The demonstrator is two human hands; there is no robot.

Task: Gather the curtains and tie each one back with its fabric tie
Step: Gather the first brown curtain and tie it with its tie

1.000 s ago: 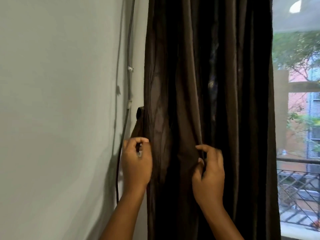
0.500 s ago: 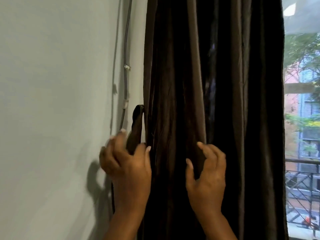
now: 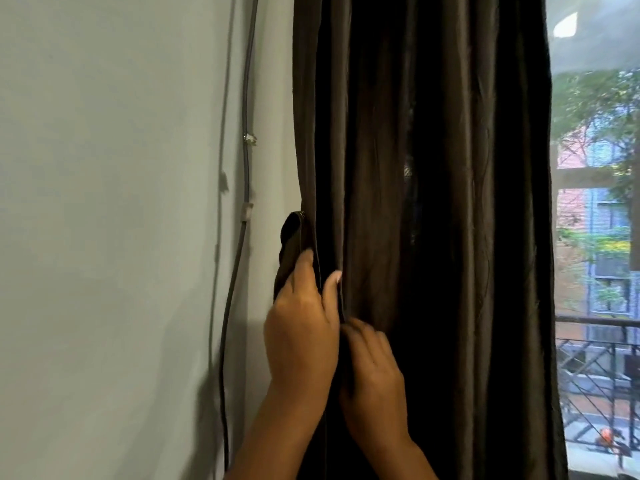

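Where the dark curtain (image 3: 433,237) hangs in gathered folds beside the wall (image 3: 104,237), its left edge is pinched between thumb and fingers of the left hand (image 3: 301,327), at 7 o'clock from frame centre. The fabric tie (image 3: 289,247) is seen hanging at the curtain's edge, touched by the left fingertips. The right hand (image 3: 372,372) is pressed into the folds just beside the left, fingers bent; whether cloth is gripped cannot be told.

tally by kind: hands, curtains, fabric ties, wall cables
hands: 2, the left hand and the right hand
curtains: 1, a dark brown curtain
fabric ties: 1, a dark fabric tie at the curtain's left edge
wall cables: 1, a grey cable
total: 5
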